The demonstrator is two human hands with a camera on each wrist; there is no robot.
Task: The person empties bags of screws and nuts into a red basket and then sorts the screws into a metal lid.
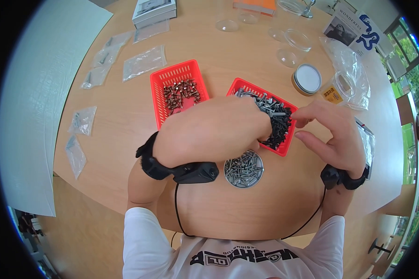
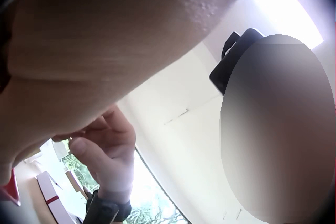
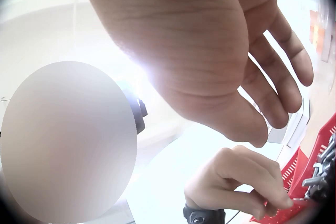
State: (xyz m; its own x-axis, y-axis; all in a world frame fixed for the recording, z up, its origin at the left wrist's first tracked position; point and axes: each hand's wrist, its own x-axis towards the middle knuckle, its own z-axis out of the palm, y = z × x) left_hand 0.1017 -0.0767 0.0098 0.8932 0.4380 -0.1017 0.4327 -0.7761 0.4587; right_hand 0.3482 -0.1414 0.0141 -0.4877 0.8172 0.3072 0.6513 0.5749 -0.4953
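Observation:
My left hand (image 1: 249, 116) reaches over the right red basket (image 1: 284, 149), covering part of it. That basket holds silver screws (image 1: 275, 106) and black screws (image 1: 279, 128). In the right wrist view my left fingers (image 3: 257, 174) are bent, fingertips right at the basket's edge; I cannot tell whether they pinch a screw. My right hand (image 1: 333, 130) hovers at the basket's right side, fingers extended and thumb apart, nothing held. Just below my left hand sits a round dish (image 1: 226, 173) filled with silver screws (image 1: 244, 169).
Another red basket (image 1: 157, 95) with brown screws (image 1: 179, 93) stands left. Small plastic bags (image 1: 144, 63) lie farther left. A round tin (image 1: 307, 79), clear containers (image 1: 299, 41) and a crumpled plastic bag (image 1: 342, 56) occupy the right rear. A white box (image 1: 154, 13) is at the back.

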